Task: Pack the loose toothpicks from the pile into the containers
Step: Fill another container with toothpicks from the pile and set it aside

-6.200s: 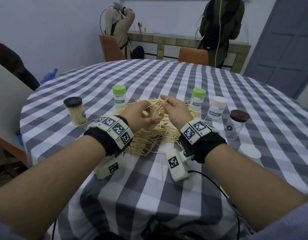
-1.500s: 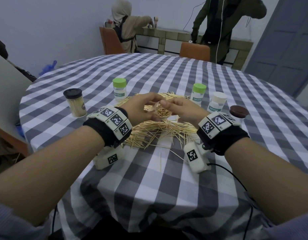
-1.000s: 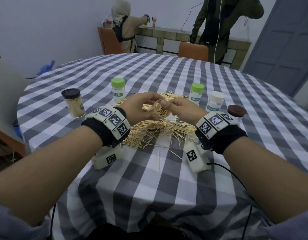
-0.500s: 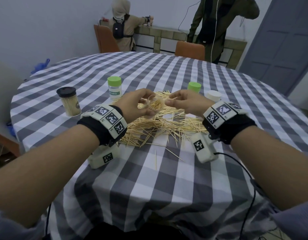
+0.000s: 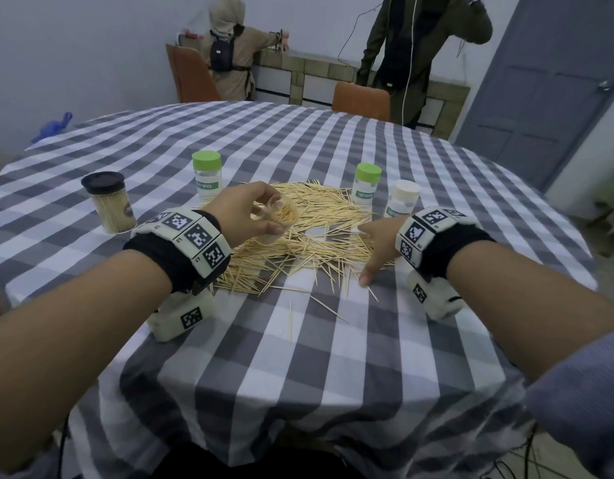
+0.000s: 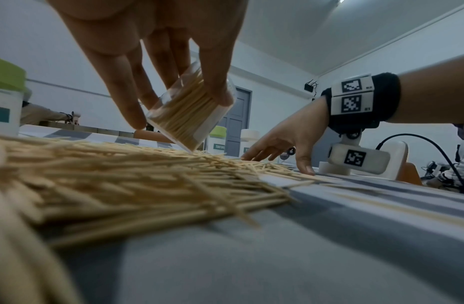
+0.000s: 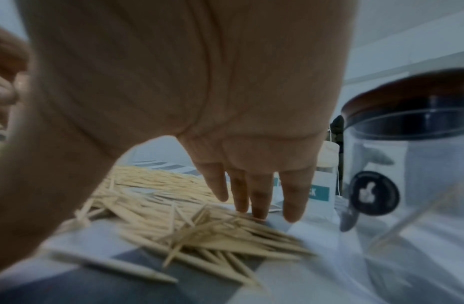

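A round table under a grey-and-white checked cloth fills the room's middle. At eleven o'clock and at twelve stand two orange chairs; behind them runs a tiled counter along a pale wall. At two o'clock stands a grey panelled door.

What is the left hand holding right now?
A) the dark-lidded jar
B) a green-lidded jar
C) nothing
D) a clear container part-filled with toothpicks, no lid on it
D: the left hand grips a clear container with toothpicks inside, tilted over the pile; the head view shows its open mouth, while the green-lidded jars stand untouched on the table.
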